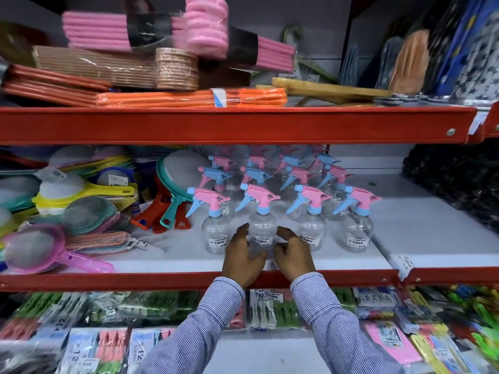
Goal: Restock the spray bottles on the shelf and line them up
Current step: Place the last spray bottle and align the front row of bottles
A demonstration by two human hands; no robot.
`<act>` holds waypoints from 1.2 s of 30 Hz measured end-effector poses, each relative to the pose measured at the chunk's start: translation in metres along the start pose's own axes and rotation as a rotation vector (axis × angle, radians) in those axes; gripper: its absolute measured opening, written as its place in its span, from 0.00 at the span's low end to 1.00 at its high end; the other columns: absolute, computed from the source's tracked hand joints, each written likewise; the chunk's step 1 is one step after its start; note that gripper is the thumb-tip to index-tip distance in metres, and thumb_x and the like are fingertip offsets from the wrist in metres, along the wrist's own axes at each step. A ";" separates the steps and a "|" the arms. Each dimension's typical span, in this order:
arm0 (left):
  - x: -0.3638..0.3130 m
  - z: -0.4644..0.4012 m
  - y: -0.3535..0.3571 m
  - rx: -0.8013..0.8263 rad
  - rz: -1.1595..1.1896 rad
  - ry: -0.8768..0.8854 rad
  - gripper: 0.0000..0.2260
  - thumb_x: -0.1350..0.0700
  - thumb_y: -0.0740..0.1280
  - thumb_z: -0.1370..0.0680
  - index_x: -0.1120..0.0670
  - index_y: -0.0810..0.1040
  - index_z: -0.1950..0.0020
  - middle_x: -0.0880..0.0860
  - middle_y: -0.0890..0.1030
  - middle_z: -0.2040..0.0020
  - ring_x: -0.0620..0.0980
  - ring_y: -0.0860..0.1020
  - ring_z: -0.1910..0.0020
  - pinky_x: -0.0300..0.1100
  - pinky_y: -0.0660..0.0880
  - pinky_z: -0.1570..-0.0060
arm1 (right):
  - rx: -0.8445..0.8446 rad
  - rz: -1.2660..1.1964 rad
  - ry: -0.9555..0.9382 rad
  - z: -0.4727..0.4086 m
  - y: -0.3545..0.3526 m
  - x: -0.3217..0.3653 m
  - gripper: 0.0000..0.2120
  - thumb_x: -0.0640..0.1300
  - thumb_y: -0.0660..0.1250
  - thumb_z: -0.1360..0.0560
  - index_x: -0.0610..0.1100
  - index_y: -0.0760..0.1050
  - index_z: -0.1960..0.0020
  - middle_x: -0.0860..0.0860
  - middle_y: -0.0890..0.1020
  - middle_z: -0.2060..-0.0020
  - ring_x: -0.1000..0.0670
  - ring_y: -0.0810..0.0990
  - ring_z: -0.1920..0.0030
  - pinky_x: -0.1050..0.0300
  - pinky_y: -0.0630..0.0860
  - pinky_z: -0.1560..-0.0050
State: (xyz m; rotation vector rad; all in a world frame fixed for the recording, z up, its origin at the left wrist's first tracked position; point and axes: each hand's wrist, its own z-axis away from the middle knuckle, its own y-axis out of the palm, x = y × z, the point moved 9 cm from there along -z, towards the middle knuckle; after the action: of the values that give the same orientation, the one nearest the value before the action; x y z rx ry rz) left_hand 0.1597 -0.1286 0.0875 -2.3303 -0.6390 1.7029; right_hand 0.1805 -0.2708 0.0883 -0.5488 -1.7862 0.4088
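A red metal shelving unit (243, 124) fills the view, its boards pale grey (405, 225). Behind the top board stands a grey back wall (310, 12). A second red unit (459, 275) joins at the right edge.

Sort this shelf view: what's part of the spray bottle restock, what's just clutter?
Job:
spray bottles
middle bottle, cupped by left hand and right hand
shelf

Clutter:
strainers
pink sponges
orange hangers
clothes pegs
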 end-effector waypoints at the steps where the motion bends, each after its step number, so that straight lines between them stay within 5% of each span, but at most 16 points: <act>1: 0.001 0.000 0.000 0.008 0.003 -0.010 0.25 0.61 0.69 0.32 0.52 0.71 0.36 0.49 0.81 0.45 0.47 0.79 0.47 0.48 0.79 0.44 | 0.002 0.001 -0.001 0.001 0.000 0.000 0.20 0.33 0.61 0.28 0.44 0.76 0.38 0.47 0.85 0.50 0.48 0.84 0.54 0.57 0.80 0.48; 10: 0.005 0.003 -0.003 0.059 -0.028 -0.083 0.31 0.50 0.68 0.34 0.54 0.68 0.31 0.54 0.78 0.37 0.51 0.77 0.39 0.50 0.76 0.39 | -0.030 0.006 0.017 0.003 -0.002 -0.002 0.17 0.34 0.65 0.28 0.44 0.76 0.40 0.47 0.84 0.47 0.50 0.84 0.54 0.65 0.75 0.51; 13: 0.003 0.011 -0.013 0.032 -0.014 -0.072 0.30 0.51 0.70 0.31 0.55 0.69 0.31 0.53 0.78 0.36 0.51 0.77 0.40 0.49 0.75 0.38 | -0.200 -0.012 0.030 0.013 -0.016 0.006 0.16 0.35 0.66 0.28 0.42 0.78 0.42 0.47 0.84 0.48 0.47 0.84 0.54 0.64 0.75 0.51; 16: -0.003 0.022 -0.058 -0.220 0.040 -0.001 0.14 0.56 0.71 0.29 0.51 0.79 0.44 0.47 0.84 0.50 0.42 0.82 0.56 0.43 0.80 0.51 | -0.373 -0.068 -0.099 0.033 -0.022 0.037 0.12 0.34 0.66 0.30 0.45 0.82 0.51 0.51 0.86 0.57 0.53 0.83 0.63 0.60 0.79 0.57; 18: -0.002 0.030 -0.099 -0.433 0.055 0.028 0.06 0.58 0.70 0.30 0.50 0.81 0.54 0.46 0.84 0.59 0.40 0.81 0.64 0.42 0.80 0.59 | -0.281 -0.091 -0.149 0.036 0.001 0.055 0.11 0.35 0.67 0.29 0.46 0.82 0.51 0.53 0.86 0.57 0.56 0.82 0.63 0.63 0.80 0.56; 20: 0.011 0.029 -0.126 -0.529 0.061 0.004 0.08 0.58 0.70 0.30 0.52 0.79 0.52 0.49 0.84 0.58 0.41 0.80 0.63 0.44 0.80 0.59 | -0.103 -0.077 -0.104 0.030 0.036 0.059 0.15 0.36 0.66 0.28 0.45 0.80 0.42 0.51 0.85 0.49 0.56 0.82 0.58 0.74 0.75 0.54; 23: 0.040 0.010 -0.129 -0.344 -0.015 -0.099 0.20 0.57 0.72 0.29 0.55 0.75 0.38 0.54 0.81 0.44 0.51 0.80 0.50 0.48 0.78 0.47 | 0.104 -0.008 0.023 0.020 0.076 0.053 0.23 0.39 0.65 0.26 0.41 0.70 0.31 0.45 0.79 0.38 0.49 0.81 0.46 0.67 0.73 0.47; 26: 0.060 -0.001 -0.114 -0.112 -0.111 -0.172 0.27 0.57 0.73 0.29 0.56 0.70 0.31 0.56 0.78 0.35 0.55 0.78 0.41 0.46 0.75 0.40 | 0.136 0.061 0.036 0.015 0.086 0.053 0.24 0.40 0.64 0.26 0.40 0.68 0.31 0.40 0.80 0.40 0.44 0.81 0.45 0.56 0.75 0.43; 30: 0.060 -0.002 -0.110 -0.063 -0.132 -0.129 0.24 0.57 0.72 0.29 0.54 0.74 0.34 0.54 0.81 0.39 0.52 0.79 0.45 0.42 0.76 0.45 | 0.142 0.085 0.006 0.014 0.089 0.054 0.22 0.40 0.62 0.28 0.44 0.72 0.33 0.44 0.82 0.43 0.46 0.82 0.47 0.54 0.77 0.42; 36: 0.057 -0.003 -0.106 -0.039 -0.135 -0.081 0.22 0.58 0.70 0.29 0.52 0.74 0.35 0.53 0.82 0.41 0.53 0.80 0.46 0.40 0.75 0.47 | 0.154 0.105 -0.025 0.013 0.092 0.055 0.22 0.41 0.61 0.30 0.48 0.74 0.36 0.46 0.84 0.56 0.50 0.80 0.60 0.61 0.74 0.56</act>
State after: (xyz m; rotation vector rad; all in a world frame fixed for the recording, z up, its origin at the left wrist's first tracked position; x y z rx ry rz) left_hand 0.1524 -0.0081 0.0808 -2.1977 -0.8308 1.7457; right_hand 0.1699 -0.1635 0.0797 -0.5322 -1.7376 0.6228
